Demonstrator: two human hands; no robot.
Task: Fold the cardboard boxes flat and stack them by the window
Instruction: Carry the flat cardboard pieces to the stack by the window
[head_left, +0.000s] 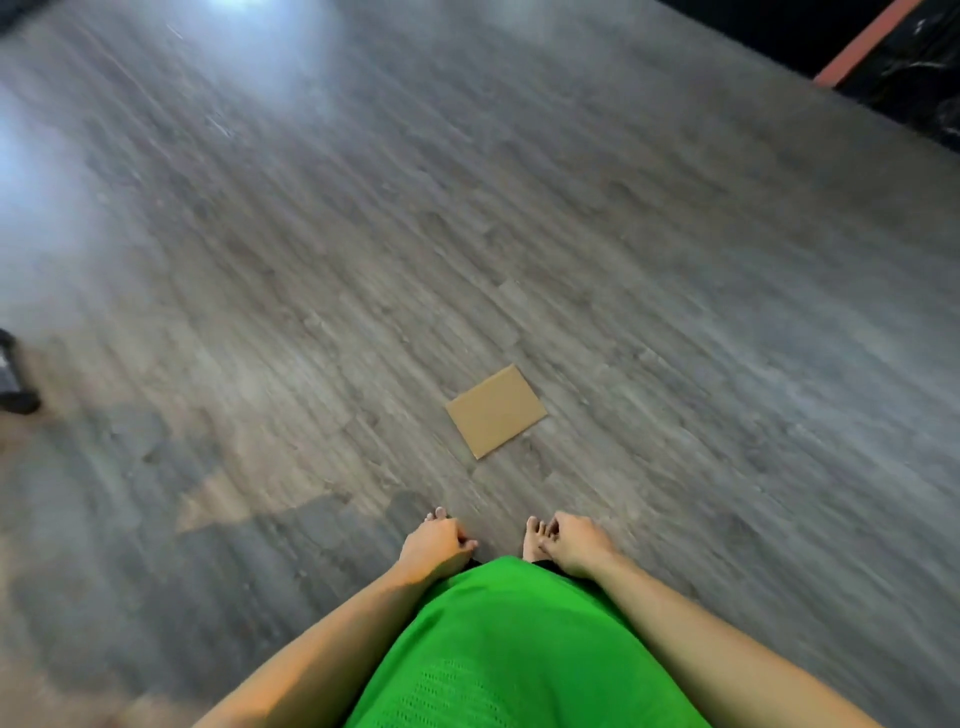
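You stand on a grey wood-look floor (311, 260) whose planks run slantwise across the view, much of it smeared by motion blur. Pale light glares off it at the top and along the left edge.

One flat piece of cardboard (496, 411) lies on the floor, tan, four-sided, one corner turned toward you. Take it as your landmark. It lies flat, nothing on it and nothing touching it.

Your left hand (436, 545) hangs just below the cardboard and a little to its left, apart from it. Its fingers are loosely curled and it holds nothing. Your right hand (574, 545) hangs below the cardboard and a little to its right, also apart from it, fingers loosely curled in the same way, with nothing in them. Both forearms are bare and run down to the bottom edge of the view.

Between your forearms, straight below the cardboard, is your green shirt (509, 649). Your bare feet show just past your hands: the toes of one foot (435, 514) peep out above the left hand, and the other foot (535, 538) stands beside the right hand, between your two hands.

Far to the left of the cardboard, at the edge of the view, sits a dark object (13, 382); it is cut off and too blurred to name. Far up and right of the cardboard, in the top corner, an orange strip (862, 44) edges a black wall (914, 78).
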